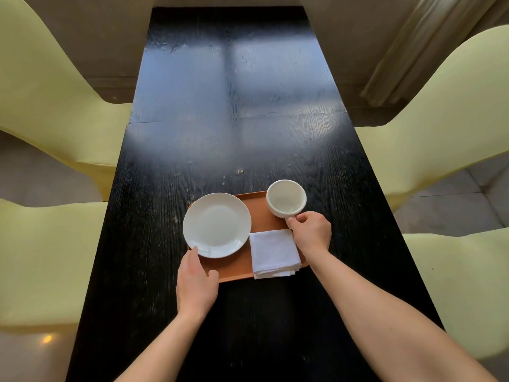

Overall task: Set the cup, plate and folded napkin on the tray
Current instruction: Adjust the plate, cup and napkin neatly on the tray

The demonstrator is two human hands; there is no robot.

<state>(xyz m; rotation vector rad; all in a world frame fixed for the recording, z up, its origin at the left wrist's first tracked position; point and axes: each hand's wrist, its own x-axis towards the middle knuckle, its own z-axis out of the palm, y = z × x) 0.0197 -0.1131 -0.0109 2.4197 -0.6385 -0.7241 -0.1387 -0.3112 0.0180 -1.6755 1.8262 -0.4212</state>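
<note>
An orange tray (237, 267) lies on the black table near me. A white plate (217, 225) rests on its left half, overhanging the left rim. A folded white napkin (272, 253) lies on the tray's near right part, its front edge just past the rim. An empty white cup (286, 197) stands upright at the tray's far right corner. My right hand (311, 231) grips the cup's handle from the near side. My left hand (196, 282) holds the tray's near left corner, fingertips touching the plate's rim.
The long black table (234, 106) stretches away from me, with a small crumb (239, 171) beyond the tray. Pale yellow chairs stand on both sides: two on the left (49, 106) and two on the right (440, 128). A curtain (418, 45) hangs at the far right.
</note>
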